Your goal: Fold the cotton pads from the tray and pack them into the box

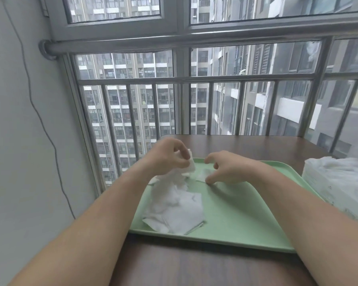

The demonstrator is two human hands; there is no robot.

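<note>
Left hand (170,158) fingers pinch a small folded white cotton pad (192,164) over the pale green plastic tray (236,215). Right hand (229,168) fingers are spread, clawed over one loose flat pad (203,174). A messy pile of white pads (174,207) sits on the tray's left side.

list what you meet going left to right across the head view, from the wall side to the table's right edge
grey cable → left hand, pinching a folded cotton pad → right hand over the tray → box
</note>
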